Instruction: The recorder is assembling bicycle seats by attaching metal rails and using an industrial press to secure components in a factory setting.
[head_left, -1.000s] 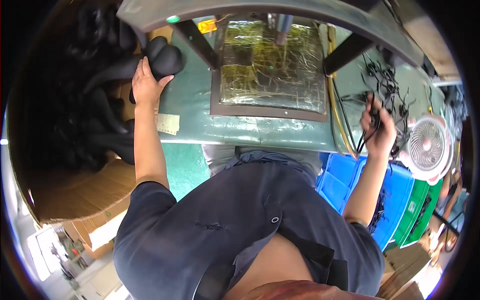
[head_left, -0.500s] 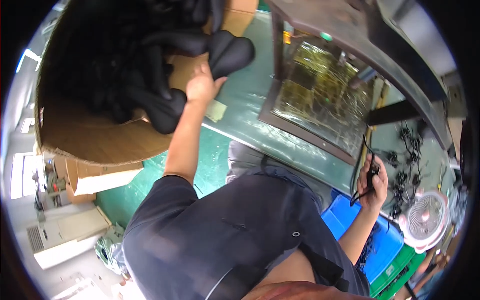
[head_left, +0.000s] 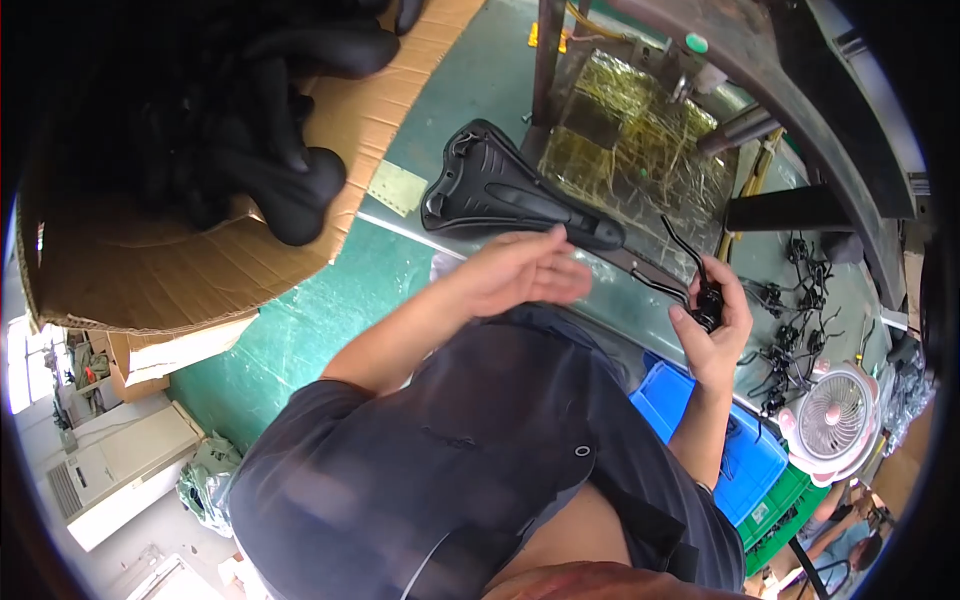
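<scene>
A black bicycle saddle (head_left: 520, 195) lies with its ribbed underside up on the green tabletop, its narrow nose pointing right over the machine's edge. Just below that nose is my left hand (head_left: 525, 272), fingers stretched out and loosely apart, holding nothing; the thumb tip comes close to the saddle's edge, and I cannot tell if it touches. My right hand (head_left: 718, 325) grips a black saddle rail clamp (head_left: 708, 305) with dark bent rods sticking out up and to the left. More such rail pieces (head_left: 795, 330) lie spread on the table beyond it.
A large open cardboard box (head_left: 190, 275) with several black saddles (head_left: 295, 195) stands at the left. A machine with a dark metal frame (head_left: 800, 100) and film-covered plate (head_left: 640, 150) is ahead. A pink-white fan (head_left: 835, 415), blue bin (head_left: 750, 470) and green crate (head_left: 790, 515) are at the right.
My left hand has left the box's edge and moved right; the saddle it held now lies underside up on the table. My right hand, still holding the rail clamp, has come slightly left and up.
</scene>
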